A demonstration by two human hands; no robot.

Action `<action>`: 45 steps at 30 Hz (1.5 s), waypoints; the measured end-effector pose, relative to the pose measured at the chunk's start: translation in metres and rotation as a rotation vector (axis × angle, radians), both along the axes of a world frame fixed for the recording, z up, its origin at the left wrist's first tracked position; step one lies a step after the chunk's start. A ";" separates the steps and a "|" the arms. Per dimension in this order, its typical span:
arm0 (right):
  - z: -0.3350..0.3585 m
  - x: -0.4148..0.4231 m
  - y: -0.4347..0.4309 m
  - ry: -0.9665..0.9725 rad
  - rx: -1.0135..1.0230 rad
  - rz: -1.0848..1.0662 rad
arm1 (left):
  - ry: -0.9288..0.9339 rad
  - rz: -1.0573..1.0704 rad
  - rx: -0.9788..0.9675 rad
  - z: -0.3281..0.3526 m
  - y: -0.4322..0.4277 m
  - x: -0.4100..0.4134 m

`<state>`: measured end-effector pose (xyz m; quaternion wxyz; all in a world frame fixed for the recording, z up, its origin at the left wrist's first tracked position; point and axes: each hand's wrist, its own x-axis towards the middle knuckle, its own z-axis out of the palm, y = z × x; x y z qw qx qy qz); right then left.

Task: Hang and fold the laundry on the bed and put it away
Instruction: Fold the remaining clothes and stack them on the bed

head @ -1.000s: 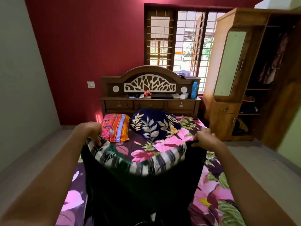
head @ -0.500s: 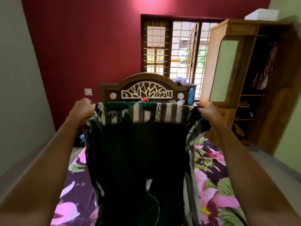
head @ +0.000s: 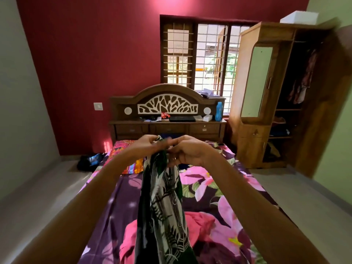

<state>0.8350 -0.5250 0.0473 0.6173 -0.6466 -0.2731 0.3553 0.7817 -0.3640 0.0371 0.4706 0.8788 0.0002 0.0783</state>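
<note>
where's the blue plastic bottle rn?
Head view, right of centre: the blue plastic bottle stands upright at the right end of the wooden headboard shelf, beside a small white box, left of the wooden wardrobe.

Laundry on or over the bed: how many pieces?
2. A green cloth hangs from the left hand and right hand above the bed; a pink garment lies on the bed under it. The cloth may hide more.
</note>
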 end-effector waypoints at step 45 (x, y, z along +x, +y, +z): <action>-0.004 -0.005 -0.009 -1.351 -0.482 0.194 | -0.312 0.004 0.095 0.032 0.054 -0.057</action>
